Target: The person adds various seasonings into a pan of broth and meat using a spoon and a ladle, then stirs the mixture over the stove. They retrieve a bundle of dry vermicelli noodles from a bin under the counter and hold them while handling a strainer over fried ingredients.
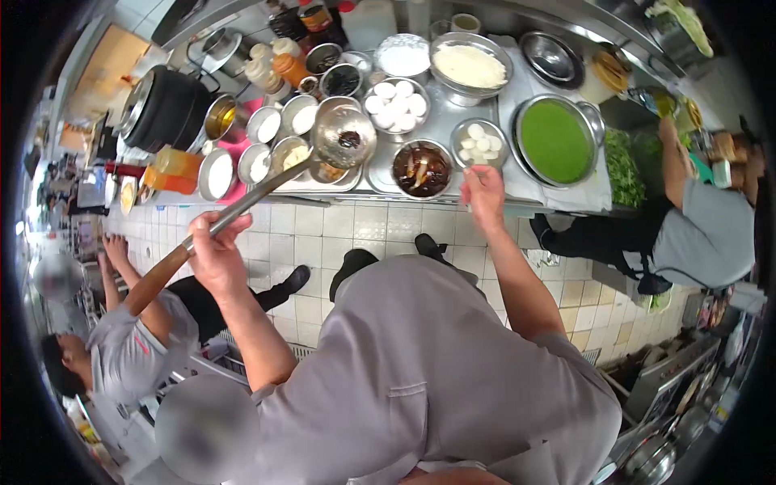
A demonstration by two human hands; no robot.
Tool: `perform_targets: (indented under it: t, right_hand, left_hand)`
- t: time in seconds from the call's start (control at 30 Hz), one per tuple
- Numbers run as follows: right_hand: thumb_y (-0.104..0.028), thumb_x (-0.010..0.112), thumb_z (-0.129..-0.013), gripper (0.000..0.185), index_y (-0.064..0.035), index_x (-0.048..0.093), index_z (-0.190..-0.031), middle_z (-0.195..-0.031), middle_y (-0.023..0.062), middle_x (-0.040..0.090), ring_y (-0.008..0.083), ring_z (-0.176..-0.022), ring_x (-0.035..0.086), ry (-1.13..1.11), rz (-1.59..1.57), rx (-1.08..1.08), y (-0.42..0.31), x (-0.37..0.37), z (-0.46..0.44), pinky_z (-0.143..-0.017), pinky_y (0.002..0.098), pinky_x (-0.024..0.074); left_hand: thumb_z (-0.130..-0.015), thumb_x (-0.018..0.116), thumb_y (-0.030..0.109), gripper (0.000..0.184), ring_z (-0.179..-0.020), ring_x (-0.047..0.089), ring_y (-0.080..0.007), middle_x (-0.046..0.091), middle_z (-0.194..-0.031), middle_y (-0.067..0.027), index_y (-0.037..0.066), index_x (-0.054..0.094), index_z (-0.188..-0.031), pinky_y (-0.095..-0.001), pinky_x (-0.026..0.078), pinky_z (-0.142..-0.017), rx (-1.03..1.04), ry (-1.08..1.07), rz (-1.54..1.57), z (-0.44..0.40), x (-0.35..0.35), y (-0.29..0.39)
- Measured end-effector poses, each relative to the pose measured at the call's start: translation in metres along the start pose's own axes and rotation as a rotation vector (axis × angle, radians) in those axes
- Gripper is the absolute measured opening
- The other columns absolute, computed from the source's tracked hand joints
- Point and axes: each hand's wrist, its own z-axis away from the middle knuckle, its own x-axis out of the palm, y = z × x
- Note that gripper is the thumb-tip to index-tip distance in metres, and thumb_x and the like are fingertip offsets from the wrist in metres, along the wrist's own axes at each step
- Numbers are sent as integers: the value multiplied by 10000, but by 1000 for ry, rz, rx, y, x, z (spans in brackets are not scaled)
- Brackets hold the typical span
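My left hand [217,249] is closed round the long handle of a metal ladle [345,129]. The ladle's bowl hangs over the small bowls at the counter's edge, and a little dark stuff lies in it. My right hand [484,196] is held at the counter's front edge with its fingers drawn together; whatever they pinch, if anything, is too small to name. Just beyond it stands a metal bowl of small white balls [478,143]. To its left is a bowl of dark sauce with brown pieces [422,169]. Behind these sits a bowl of white eggs [396,105].
A wide pot of green liquid [556,139] stands right, beside leafy greens [623,168]. Small bowls of white powder [217,175], squeeze bottles [172,170] and a black cooker [164,108] crowd the left. Co-workers stand at left [141,339] and right [705,234].
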Motion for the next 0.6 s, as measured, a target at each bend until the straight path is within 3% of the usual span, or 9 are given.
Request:
perform_targets:
  t: [0.07, 0.1, 0.2, 0.27, 0.3, 0.37, 0.4, 0.47, 0.6]
  right_hand:
    - [-81, 661, -935, 189, -25, 587, -1100, -675, 25, 598, 72, -600, 542, 60, 415, -203, -26, 28, 3, -524, 229, 441]
    - [-96, 715, -902, 224, -31, 629, -1098, -623, -12, 555, 43, -581, 477, 23, 325, -233, -25, 42, 0, -505, 228, 382]
    - [-101, 713, -904, 175, -30, 653, -1053, -651, -5, 574, 52, -585, 477, -205, 229, -274, -11, 121, -6, -520, 239, 397]
    - [-170, 713, -911, 244, -27, 662, -1102, -719, 5, 630, 66, -609, 539, -473, 299, -192, -13, 184, -4, -567, 240, 444]
    - [-207, 709, -915, 372, -9, 620, -1217, -739, 26, 627, 77, -615, 562, -585, 333, -204, -6, 221, -6, -528, 239, 441]
    - [-221, 701, -915, 501, 36, 541, -1314, -753, 52, 627, 92, -597, 573, -709, 148, 260, -16, 294, -2, -486, 241, 442]
    - [-202, 696, -911, 592, 79, 454, -1373, -754, 65, 621, 99, -573, 574, -728, 135, 247, 0, 329, -7, -467, 246, 453]
    - [-197, 688, -911, 463, 98, 570, -1248, -732, 64, 639, 113, -569, 593, -548, 140, 209, 23, 394, -9, -468, 258, 459]
    - [-197, 667, -910, 262, 40, 707, -1016, -714, 122, 683, 190, -622, 649, -527, 302, 144, 58, 455, -18, -545, 325, 502]
  left_hand:
    - [-1018, 498, 232, 285, -750, 722, -335, 666, -896, -162, -38, 588, -1032, -427, 607, -742, 105, 54, 27, -9, -36, 24]
    - [-1021, 493, 226, 284, -761, 725, -339, 669, -898, -164, -40, 591, -1032, -429, 608, -748, 135, 59, 18, -14, -53, 28]
    - [-1027, 486, 222, 287, -782, 729, -343, 677, -901, -174, -44, 594, -1032, -427, 611, -759, 227, 89, 13, -39, -97, 37]
    - [-1029, 484, 223, 289, -786, 730, -342, 681, -901, -183, -45, 594, -1036, -415, 612, -762, 251, 105, -6, -57, -125, 43]
    - [-1029, 483, 223, 290, -785, 731, -341, 683, -901, -188, -45, 593, -1038, -406, 613, -762, 253, 109, -22, -66, -138, 46]
    - [-1025, 486, 221, 283, -761, 730, -324, 687, -891, -207, -44, 584, -1031, -341, 601, -717, 266, 133, -49, -83, -165, 46]
    - [-1024, 486, 219, 278, -751, 728, -317, 687, -882, -205, -43, 580, -1024, -327, 593, -701, 266, 133, -76, -89, -181, 49]
    - [-1020, 487, 215, 270, -732, 724, -302, 686, -863, -200, -40, 574, -1008, -300, 577, -668, 270, 125, -117, -104, -207, 51]
    - [-1009, 500, 198, 243, -703, 711, -279, 631, -801, -151, -36, 565, -991, -287, 567, -646, 202, 132, -167, -141, -253, 62]
